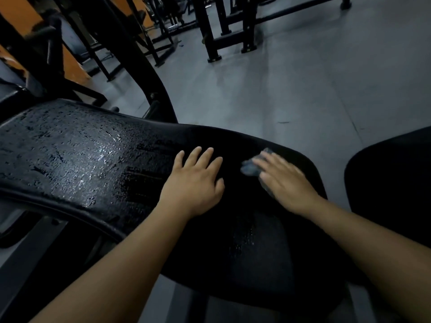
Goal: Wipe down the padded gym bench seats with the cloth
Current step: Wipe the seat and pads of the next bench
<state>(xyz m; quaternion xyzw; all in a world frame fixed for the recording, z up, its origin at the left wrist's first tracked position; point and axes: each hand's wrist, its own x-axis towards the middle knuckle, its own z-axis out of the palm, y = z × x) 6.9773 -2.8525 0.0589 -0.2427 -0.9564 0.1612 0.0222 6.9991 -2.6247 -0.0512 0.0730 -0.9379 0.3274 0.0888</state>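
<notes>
A long black padded bench seat (77, 157) runs from the left edge to the lower right, its left part cracked and shiny with wet. My left hand (198, 180) lies flat on the pad near its middle, fingers spread, holding nothing. To its right my right hand (284, 180) presses a small blue-grey cloth (250, 167) against the pad near the far edge. The hand is blurred. Most of the cloth is hidden under the palm.
A second black pad (391, 183) sits at the right edge. The bench's black frame post (149, 73) rises behind the pad. Black rack legs (247, 33) stand on the grey floor (303, 89) at the back. An orange wall (70, 64) is on the left.
</notes>
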